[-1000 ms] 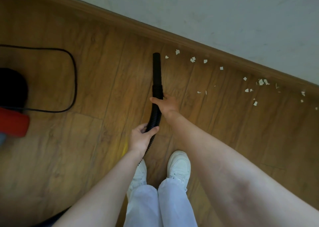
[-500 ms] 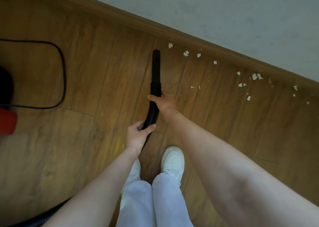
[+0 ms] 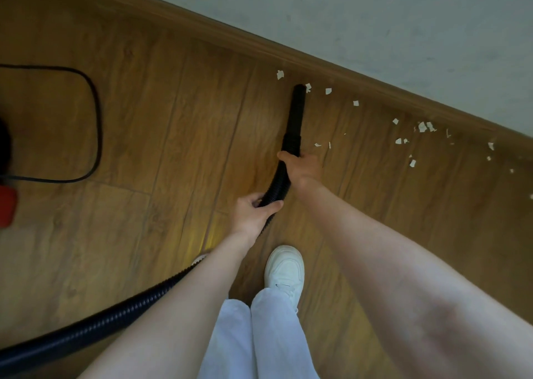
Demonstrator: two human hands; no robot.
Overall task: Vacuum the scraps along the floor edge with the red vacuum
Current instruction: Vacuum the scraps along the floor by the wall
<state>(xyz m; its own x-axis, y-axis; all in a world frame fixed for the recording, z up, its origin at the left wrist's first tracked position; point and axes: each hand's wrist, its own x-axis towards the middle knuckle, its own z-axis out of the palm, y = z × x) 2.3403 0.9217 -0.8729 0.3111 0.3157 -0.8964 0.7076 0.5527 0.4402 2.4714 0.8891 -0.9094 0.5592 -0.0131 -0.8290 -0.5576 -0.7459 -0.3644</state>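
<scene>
Hands held the black hose (image 3: 277, 185) in two places; the right hand (image 3: 302, 168) gripped it just below the collar where the ribbed part met the smooth nozzle (image 3: 297, 110), fingers curled over the top and thumb tucked round the left side; the left hand (image 3: 253, 211) gripped the ribbed part lower down, thumb and fingers closed round it. Nozzle pointed up toward the baseboard (image 3: 346, 70), its tip near the wall edge and just beside a white scrap (image 3: 308, 87); another scrap (image 3: 280, 74) lay just left of the tip, close to the baseboard; more scraps (image 3: 424, 126) were strewn to the right along the floor edge, some near the baseboard, some a little out on the wooden floor (image 3: 144, 119). Below the left hand the hose passed under the left forearm and ran down to the lower left corner. Part of the red vacuum (image 3: 7, 205) showed at the far left edge, well apart from the nozzle, mostly cut off; a thin black cord (image 3: 96, 124) looped across the floor beside it. One white shoe (image 3: 285, 272) stood below the hands, toe toward the wall; pale trousers (image 3: 259, 338) filled the bottom middle; the other shoe was almost wholly hidden behind the left forearm.
</scene>
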